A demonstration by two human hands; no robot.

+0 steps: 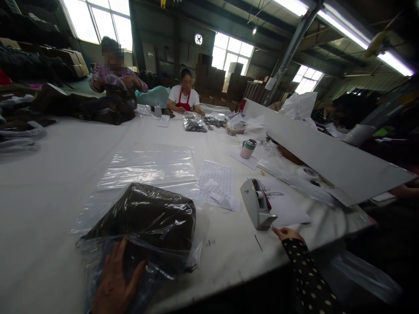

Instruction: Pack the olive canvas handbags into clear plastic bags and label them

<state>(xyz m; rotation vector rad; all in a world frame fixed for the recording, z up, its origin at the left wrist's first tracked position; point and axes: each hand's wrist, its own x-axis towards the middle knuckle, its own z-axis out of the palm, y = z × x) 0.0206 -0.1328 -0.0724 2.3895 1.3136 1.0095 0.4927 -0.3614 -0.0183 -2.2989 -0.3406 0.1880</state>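
A dark garment (157, 213) lies folded inside a clear plastic bag at the table's front. My left hand (116, 279) rests on the bag's near end with its fingers spread. At the right, my right hand (288, 234) reaches to the front end of a grey tape dispenser (257, 209), its fingertips pinched together at the cutter. What they pinch is too small to make out. Flat clear bags (150, 168) lie behind the garment. Between them and the dispenser is a sheet of printed labels (216, 181). Paper with handwriting (286, 205) lies beside the dispenser.
A pink and green cup (248, 148) stands on paper beyond the dispenser. A long white board (321, 148) leans along the right side. Dark garments (88, 104) lie at the far left. Two people are across the white table (65, 165); another is at the far right.
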